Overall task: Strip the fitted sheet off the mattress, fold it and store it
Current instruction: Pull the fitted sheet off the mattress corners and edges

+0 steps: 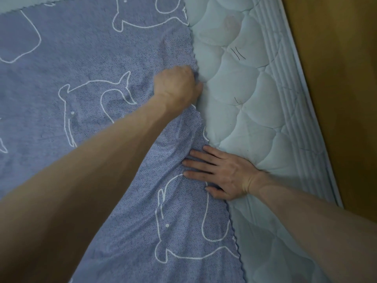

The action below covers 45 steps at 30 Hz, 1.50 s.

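We see the sheet [85, 82] lying on the mattress [244, 94], covering its left part; its edge runs top to bottom through mid-frame, bare mattress to the right of it. Wooden surface [336, 78] sits right of the mattress, along its side. Left hand [177, 86] is on the sheet edge, farther from us. Right hand [220, 172] lies nearer, fingers on the sheet, heel on the mattress.

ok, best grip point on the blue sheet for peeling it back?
Pinch the sheet at its scalloped right edge, coming from the bare mattress side. The edge lies free there; left hand already bunches it, right hand lies flat.
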Each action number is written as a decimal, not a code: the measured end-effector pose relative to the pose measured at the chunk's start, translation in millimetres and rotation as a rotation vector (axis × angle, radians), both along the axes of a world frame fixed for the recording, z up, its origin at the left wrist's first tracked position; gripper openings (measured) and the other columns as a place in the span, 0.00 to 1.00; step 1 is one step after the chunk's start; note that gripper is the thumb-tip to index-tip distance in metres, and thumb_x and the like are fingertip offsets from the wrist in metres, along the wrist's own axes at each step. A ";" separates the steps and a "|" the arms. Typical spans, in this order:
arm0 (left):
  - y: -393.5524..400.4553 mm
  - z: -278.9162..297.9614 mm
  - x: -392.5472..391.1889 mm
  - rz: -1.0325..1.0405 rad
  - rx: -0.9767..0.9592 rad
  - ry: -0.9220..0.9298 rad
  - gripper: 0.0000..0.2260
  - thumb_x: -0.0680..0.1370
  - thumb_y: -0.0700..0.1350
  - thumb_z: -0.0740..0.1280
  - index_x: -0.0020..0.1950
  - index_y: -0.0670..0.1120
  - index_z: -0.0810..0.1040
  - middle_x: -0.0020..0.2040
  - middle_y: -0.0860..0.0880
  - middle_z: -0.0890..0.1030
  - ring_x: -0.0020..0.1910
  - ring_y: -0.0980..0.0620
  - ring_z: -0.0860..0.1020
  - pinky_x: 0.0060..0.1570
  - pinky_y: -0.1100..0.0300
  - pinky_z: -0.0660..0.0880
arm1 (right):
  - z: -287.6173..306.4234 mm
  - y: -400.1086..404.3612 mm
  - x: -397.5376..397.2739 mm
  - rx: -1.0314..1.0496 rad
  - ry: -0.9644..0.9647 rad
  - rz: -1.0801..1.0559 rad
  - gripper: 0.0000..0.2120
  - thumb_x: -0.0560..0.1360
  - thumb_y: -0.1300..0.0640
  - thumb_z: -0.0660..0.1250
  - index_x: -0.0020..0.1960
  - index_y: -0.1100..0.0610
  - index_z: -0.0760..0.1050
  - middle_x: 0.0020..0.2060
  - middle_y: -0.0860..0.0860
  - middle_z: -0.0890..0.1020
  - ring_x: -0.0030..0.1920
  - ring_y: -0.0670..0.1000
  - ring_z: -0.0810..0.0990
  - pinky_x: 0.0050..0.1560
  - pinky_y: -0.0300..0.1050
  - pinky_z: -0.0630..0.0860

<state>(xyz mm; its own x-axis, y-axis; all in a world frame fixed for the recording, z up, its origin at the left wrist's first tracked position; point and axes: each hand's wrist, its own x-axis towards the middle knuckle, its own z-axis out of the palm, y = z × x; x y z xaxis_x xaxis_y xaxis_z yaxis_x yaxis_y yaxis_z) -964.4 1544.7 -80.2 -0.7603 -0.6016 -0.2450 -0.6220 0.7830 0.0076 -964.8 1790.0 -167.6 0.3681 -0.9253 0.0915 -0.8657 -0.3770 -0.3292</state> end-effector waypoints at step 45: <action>-65.1 7.7 -39.5 0.206 0.303 0.132 0.20 0.75 0.49 0.66 0.63 0.42 0.68 0.50 0.42 0.78 0.52 0.38 0.78 0.44 0.53 0.69 | 0.8 -0.9 -0.7 0.054 0.044 -0.018 0.33 0.78 0.46 0.60 0.81 0.49 0.59 0.81 0.50 0.55 0.82 0.56 0.51 0.80 0.59 0.46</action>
<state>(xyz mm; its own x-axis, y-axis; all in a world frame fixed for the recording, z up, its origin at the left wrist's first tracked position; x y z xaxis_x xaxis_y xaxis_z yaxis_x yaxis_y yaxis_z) -1004.0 1479.6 -72.5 -0.6678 -0.6605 -0.3432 -0.7443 0.5916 0.3098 -965.6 1789.1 -166.8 0.3539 -0.9349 0.0256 -0.8864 -0.3441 -0.3096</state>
